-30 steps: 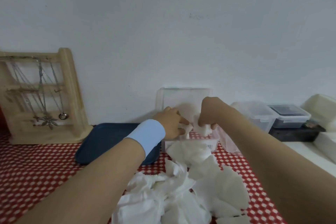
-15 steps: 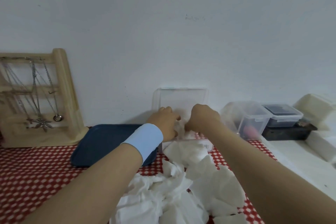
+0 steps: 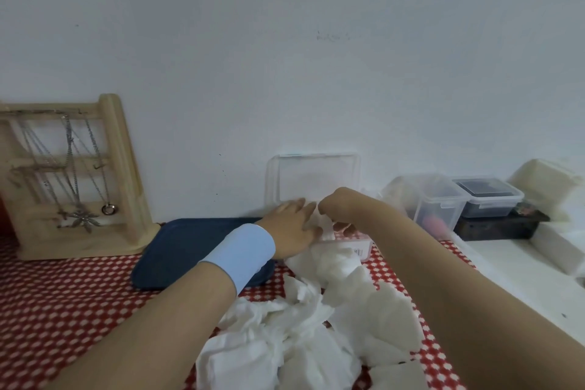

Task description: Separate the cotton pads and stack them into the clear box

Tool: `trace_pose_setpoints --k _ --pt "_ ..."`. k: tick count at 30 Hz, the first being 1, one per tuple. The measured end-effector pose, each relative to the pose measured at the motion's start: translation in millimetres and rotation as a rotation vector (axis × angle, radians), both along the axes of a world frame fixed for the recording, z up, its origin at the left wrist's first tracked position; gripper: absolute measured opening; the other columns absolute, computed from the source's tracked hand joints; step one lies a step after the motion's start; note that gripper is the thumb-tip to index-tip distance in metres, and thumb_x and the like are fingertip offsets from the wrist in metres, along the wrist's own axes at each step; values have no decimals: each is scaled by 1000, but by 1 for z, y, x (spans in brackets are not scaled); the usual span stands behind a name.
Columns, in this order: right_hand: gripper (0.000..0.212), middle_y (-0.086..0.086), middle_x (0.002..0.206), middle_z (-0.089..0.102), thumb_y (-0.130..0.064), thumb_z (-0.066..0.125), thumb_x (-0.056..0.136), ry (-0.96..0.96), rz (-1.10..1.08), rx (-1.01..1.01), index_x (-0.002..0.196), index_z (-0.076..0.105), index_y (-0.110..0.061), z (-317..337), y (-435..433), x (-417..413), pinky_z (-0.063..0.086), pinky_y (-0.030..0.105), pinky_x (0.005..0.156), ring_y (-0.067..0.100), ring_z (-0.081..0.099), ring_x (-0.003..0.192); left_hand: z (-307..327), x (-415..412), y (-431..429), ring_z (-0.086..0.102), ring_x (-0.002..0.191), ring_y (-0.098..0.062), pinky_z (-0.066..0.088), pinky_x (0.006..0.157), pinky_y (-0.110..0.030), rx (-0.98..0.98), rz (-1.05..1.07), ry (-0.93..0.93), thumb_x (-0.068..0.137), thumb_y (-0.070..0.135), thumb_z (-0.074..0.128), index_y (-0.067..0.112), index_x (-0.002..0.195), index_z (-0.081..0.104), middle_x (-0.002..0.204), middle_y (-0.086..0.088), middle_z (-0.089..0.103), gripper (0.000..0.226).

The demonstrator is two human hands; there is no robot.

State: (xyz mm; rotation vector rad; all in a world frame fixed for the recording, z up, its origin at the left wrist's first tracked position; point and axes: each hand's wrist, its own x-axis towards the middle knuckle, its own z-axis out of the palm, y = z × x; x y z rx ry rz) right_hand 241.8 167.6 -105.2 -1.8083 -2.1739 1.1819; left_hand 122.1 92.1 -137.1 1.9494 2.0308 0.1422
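Observation:
The low clear box [image 3: 359, 246] stands on the checked cloth behind a loose pile of white cotton pads [image 3: 304, 329]. Both hands meet over the box. My left hand [image 3: 289, 228], with a light blue wristband, lies with fairly straight fingers on a white cotton pad [image 3: 323, 226] at the box's left side. My right hand [image 3: 337, 207] is bent at the knuckles, its fingertips pointing down into the box and pinching the same pad. The inside of the box is mostly hidden by the hands. The clear lid [image 3: 313, 177] leans upright against the wall behind.
A dark blue tray [image 3: 190, 250] lies left of the box. A wooden jewellery stand [image 3: 79, 174] with necklaces is at far left. Lidded plastic containers [image 3: 440, 199] and a dark box [image 3: 500, 226] sit at right, beside white foam blocks [image 3: 557, 250].
Both hands have lowered from above the box down into it with the pad. My left fingers have straightened out from a pinch. The view has shifted slightly.

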Motion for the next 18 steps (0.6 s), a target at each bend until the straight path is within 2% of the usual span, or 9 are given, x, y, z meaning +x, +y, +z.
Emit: trace_pose_setpoints --k 3,5,7,9,11,12,13,15,18 --pt "18 19 90 64 -5 44 94 96 -61 26 82 57 -1 -5 1 5 51 36 78 31 60 82 -3 3 -1 -12 156 -18 -3 124 -39 -60 2 35 106 53 25 26 162 -1 170 0 -10 69" --pt "18 15 86 64 -5 45 94 156 -35 17 80 57 -6 -11 0 5 52 35 77 29 62 81 -2 4 0 -13 156 -20 -4 124 -41 -84 1 74 105 55 25 26 162 -2 170 0 -9 70" --pt "17 12 82 62 -5 48 93 157 11 51 79 56 -10 -14 1 8 51 30 68 26 61 75 1 3 1 -7 157 -21 1 124 -42 -81 3 64 104 54 29 24 163 3 170 -2 -4 70" --pt "16 8 87 61 -3 47 93 163 79 134 85 59 -12 -11 -1 16 50 28 64 22 59 73 7 -1 -2 0 157 -20 6 125 -42 -42 25 17 104 52 34 24 162 9 170 0 2 69" --pt "34 8 120 64 -4 46 93 152 151 245 120 65 -9 -6 -2 30 53 32 91 25 64 105 16 -3 -12 4 156 -19 9 124 -41 35 58 -44 105 47 38 27 162 14 170 4 8 64" --pt "45 7 137 59 -6 46 93 138 166 328 136 59 -10 -1 -5 36 47 33 104 25 59 123 22 -4 -19 10 155 -19 14 123 -40 88 68 -78 105 43 40 28 160 19 168 4 16 61" --pt "48 5 143 57 -7 46 94 145 183 403 140 57 -13 4 -12 41 43 32 109 23 55 129 26 -5 -28 20 151 -19 21 121 -39 138 77 -118 105 40 43 29 158 27 164 4 27 56" --pt "40 1 133 65 -7 48 95 221 252 476 129 66 -17 13 -28 45 48 26 98 18 61 119 32 -9 -47 44 134 -16 37 112 -34 193 109 -223 104 37 48 31 146 46 147 6 49 43" --pt "26 -5 102 76 -6 56 93 279 444 389 104 75 -20 24 -63 40 50 20 71 16 73 83 37 -17 -83 58 118 -12 45 105 -31 148 146 -269 102 33 53 32 129 61 131 9 61 28"
